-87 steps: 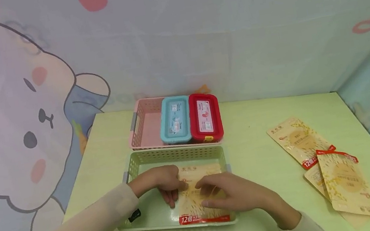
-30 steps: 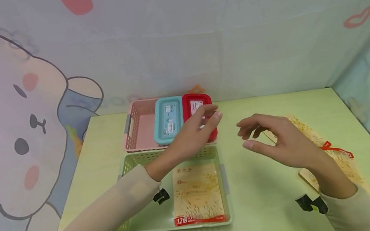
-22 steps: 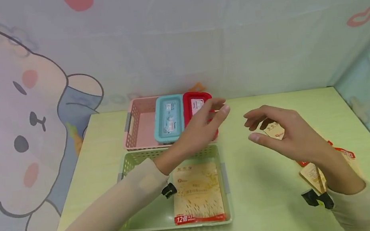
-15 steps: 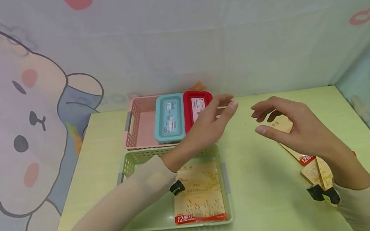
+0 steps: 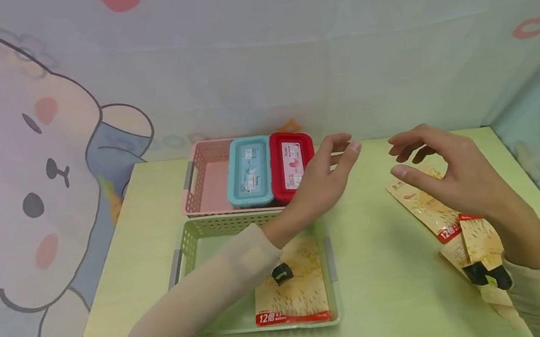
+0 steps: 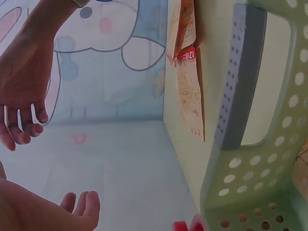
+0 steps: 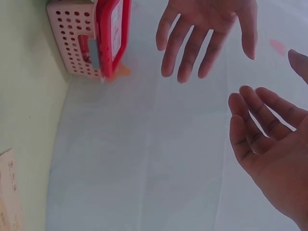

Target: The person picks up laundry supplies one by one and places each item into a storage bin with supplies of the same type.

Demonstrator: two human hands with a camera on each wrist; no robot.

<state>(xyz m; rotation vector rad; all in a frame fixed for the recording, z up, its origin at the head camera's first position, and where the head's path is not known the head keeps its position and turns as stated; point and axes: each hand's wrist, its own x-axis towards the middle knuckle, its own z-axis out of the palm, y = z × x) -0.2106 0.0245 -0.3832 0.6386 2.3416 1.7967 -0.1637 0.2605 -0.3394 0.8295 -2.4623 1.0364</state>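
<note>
Packet point(image 5: 430, 211) farthest across the bench point(image 5: 386, 297) is lying below the right hand point(image 5: 458, 171), long axis slanting from far left to near right, while both hands' fingers point(image 5: 410, 137) (the left hand point(image 5: 322, 181) being farther off) are bending loosely, holding nothing.

There were two hands point(image 5: 322, 181), two baskets point(image 5: 214, 186), two lidded boxes point(image 5: 249, 172) and one worktop point(image 5: 378, 269). At least four packets point(image 5: 427, 208) could be counted.

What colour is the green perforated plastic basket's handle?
The handle is grey, clearest in the left wrist view.
</note>
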